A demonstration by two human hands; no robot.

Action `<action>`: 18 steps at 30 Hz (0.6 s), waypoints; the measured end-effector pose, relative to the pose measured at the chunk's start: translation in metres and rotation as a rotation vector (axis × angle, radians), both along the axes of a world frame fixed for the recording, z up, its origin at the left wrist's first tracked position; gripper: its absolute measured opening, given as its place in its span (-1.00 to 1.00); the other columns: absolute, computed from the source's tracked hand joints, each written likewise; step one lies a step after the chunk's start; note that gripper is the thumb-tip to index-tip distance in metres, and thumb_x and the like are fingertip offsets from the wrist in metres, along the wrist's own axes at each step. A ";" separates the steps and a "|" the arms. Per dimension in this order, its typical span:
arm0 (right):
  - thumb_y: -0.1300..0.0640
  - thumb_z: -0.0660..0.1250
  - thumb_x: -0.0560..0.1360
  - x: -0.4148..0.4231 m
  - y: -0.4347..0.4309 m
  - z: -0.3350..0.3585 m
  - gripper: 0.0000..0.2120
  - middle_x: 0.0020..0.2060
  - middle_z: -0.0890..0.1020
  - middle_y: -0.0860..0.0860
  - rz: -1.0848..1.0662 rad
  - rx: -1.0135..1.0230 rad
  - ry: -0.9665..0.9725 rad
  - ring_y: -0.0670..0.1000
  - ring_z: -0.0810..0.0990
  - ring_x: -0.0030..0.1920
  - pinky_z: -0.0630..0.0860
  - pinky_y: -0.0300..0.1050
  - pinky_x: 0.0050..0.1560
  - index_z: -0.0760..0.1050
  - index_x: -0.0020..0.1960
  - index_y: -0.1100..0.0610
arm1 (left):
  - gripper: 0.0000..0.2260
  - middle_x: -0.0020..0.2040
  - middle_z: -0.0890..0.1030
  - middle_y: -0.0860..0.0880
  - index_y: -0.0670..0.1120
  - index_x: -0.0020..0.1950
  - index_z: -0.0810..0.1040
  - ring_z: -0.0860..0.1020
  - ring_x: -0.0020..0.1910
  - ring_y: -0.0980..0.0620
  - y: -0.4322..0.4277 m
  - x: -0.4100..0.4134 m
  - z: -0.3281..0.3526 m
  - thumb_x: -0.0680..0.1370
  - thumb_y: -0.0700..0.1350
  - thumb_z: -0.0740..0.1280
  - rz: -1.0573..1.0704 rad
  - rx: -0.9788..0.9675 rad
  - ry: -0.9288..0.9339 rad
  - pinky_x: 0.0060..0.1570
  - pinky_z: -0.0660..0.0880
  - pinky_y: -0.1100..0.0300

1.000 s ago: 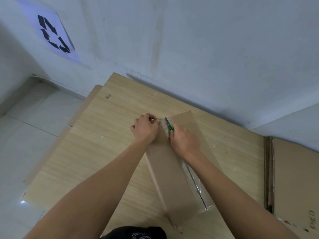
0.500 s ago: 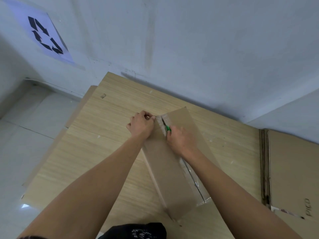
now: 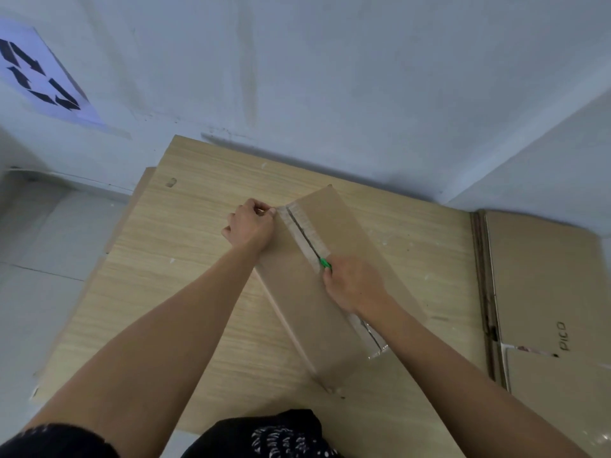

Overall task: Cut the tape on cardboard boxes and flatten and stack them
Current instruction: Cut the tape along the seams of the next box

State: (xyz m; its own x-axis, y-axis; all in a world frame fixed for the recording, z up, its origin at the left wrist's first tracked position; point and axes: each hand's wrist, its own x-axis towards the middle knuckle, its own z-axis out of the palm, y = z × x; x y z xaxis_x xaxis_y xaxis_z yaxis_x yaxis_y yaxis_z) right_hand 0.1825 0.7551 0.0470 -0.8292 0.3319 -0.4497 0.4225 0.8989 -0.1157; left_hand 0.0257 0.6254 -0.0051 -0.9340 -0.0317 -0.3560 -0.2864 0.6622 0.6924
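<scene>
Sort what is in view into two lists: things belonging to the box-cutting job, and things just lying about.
Job: cardboard box; tape; green cutter, gripped by the right hand; left hand pinching the box's far end; flattened cardboard stack on the right.
Lying about: recycling sign on the wall; wooden board, merely underneath.

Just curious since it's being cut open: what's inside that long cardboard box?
Only a thin dark slit shows where the tape is cut. The cardboard box is otherwise closed, hiding any contents; the right hand, holding a green cutter, covers more seam.
</scene>
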 end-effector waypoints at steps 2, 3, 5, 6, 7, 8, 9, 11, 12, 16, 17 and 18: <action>0.01 0.05 0.66 0.019 0.003 0.004 -0.69 0.10 0.61 0.13 -0.015 -0.014 -0.029 0.19 0.59 0.12 0.51 0.02 0.08 0.52 0.16 0.10 | -0.87 0.13 0.61 0.04 0.07 0.06 0.59 0.42 0.31 -0.06 0.000 0.001 0.000 0.58 0.07 0.35 -0.003 -0.007 0.006 0.26 0.21 0.00; 0.02 0.05 0.66 0.028 0.004 0.005 -0.70 0.11 0.61 0.13 -0.018 -0.024 -0.036 0.19 0.59 0.13 0.51 0.01 0.07 0.51 0.16 0.10 | -0.87 0.13 0.61 0.04 0.07 0.06 0.59 0.42 0.31 -0.06 0.000 0.001 0.000 0.58 0.07 0.34 -0.011 -0.010 0.005 0.26 0.21 0.00; 0.02 0.06 0.65 0.041 0.007 0.008 -0.71 0.10 0.61 0.12 -0.021 -0.040 -0.042 0.18 0.59 0.11 0.48 -0.02 0.02 0.51 0.13 0.09 | -0.88 0.13 0.61 0.03 0.07 0.05 0.58 0.41 0.32 -0.07 0.000 0.001 0.000 0.58 0.07 0.33 -0.018 -0.008 0.004 0.28 0.21 -0.01; 0.02 0.05 0.65 0.046 0.008 0.009 -0.73 0.09 0.61 0.11 -0.022 -0.040 -0.048 0.18 0.59 0.09 0.46 -0.02 -0.02 0.50 0.10 0.09 | -0.89 0.13 0.61 0.03 0.07 0.04 0.57 0.41 0.32 -0.07 0.001 0.001 0.001 0.59 0.07 0.33 -0.019 -0.005 0.000 0.29 0.21 -0.02; 0.03 0.05 0.66 0.051 0.009 0.010 -0.74 0.07 0.61 0.11 -0.021 -0.038 -0.058 0.17 0.59 0.06 0.44 -0.03 -0.06 0.49 0.06 0.07 | -0.90 0.13 0.61 0.03 0.08 0.03 0.56 0.41 0.33 -0.07 0.001 0.001 0.002 0.59 0.06 0.33 -0.019 -0.002 -0.005 0.29 0.20 -0.02; 0.03 0.05 0.66 0.056 0.011 0.010 -0.75 0.05 0.61 0.10 -0.020 -0.034 -0.065 0.15 0.59 0.03 0.42 -0.04 -0.10 0.47 0.03 0.06 | -0.92 0.13 0.62 0.03 0.08 0.02 0.55 0.41 0.33 -0.07 0.001 0.000 0.003 0.59 0.06 0.33 -0.018 0.001 -0.007 0.30 0.20 -0.02; 0.03 0.05 0.65 0.061 0.012 0.011 -0.76 0.03 0.61 0.09 -0.020 -0.029 -0.069 0.15 0.59 0.01 0.40 -0.05 -0.12 0.47 0.01 0.06 | -0.92 0.13 0.62 0.04 0.09 0.01 0.55 0.41 0.33 -0.07 0.001 0.000 0.003 0.59 0.06 0.33 -0.015 0.006 -0.009 0.30 0.19 -0.02; 0.02 0.05 0.65 0.075 0.016 0.011 -0.74 0.00 0.60 0.08 -0.021 -0.017 -0.075 0.13 0.58 -0.02 0.38 -0.06 -0.15 0.48 0.03 0.07 | -0.92 0.13 0.62 0.03 0.09 0.01 0.55 0.41 0.33 -0.06 0.000 0.000 0.003 0.59 0.06 0.33 -0.013 0.010 -0.011 0.31 0.19 -0.03; 0.02 0.05 0.65 0.083 0.017 0.010 -0.75 0.00 0.60 0.07 -0.023 -0.012 -0.076 0.12 0.57 -0.05 0.38 -0.06 -0.16 0.49 0.04 0.07 | -0.92 0.13 0.62 0.03 0.08 0.01 0.56 0.41 0.33 -0.07 0.000 0.000 0.003 0.59 0.06 0.33 -0.014 0.007 -0.006 0.31 0.19 -0.03; 0.01 0.06 0.65 0.113 0.020 0.012 -0.74 0.02 0.61 0.06 -0.045 0.012 -0.069 0.14 0.57 -0.03 0.34 -0.06 -0.15 0.51 0.09 0.05 | -0.89 0.15 0.63 0.01 0.08 0.04 0.56 0.41 0.34 -0.09 0.001 0.000 0.001 0.58 0.07 0.32 -0.014 -0.045 0.025 0.30 0.21 -0.04; 0.01 0.06 0.64 0.121 0.020 0.011 -0.73 0.04 0.60 0.06 -0.052 0.005 -0.070 0.14 0.58 0.00 0.35 -0.06 -0.15 0.51 0.11 0.04 | -0.90 0.15 0.63 0.01 0.09 0.02 0.54 0.41 0.35 -0.10 0.001 -0.001 0.001 0.58 0.07 0.32 -0.017 -0.051 0.023 0.30 0.21 -0.04; 0.02 0.06 0.63 0.128 0.020 0.011 -0.73 0.04 0.60 0.06 -0.060 -0.004 -0.070 0.14 0.58 0.02 0.36 -0.05 -0.14 0.52 0.13 0.04 | -0.92 0.15 0.63 0.00 0.10 0.01 0.52 0.41 0.35 -0.10 0.001 -0.001 0.000 0.58 0.07 0.33 -0.019 -0.050 0.018 0.30 0.21 -0.04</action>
State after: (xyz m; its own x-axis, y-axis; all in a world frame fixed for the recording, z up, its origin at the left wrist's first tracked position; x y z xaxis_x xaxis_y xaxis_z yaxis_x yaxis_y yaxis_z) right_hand 0.3107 0.7755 0.0584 -0.7746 0.3779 -0.5072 0.4825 0.8715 -0.0876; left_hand 0.0245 0.6265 -0.0049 -0.9408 -0.0313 -0.3374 -0.2612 0.7012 0.6634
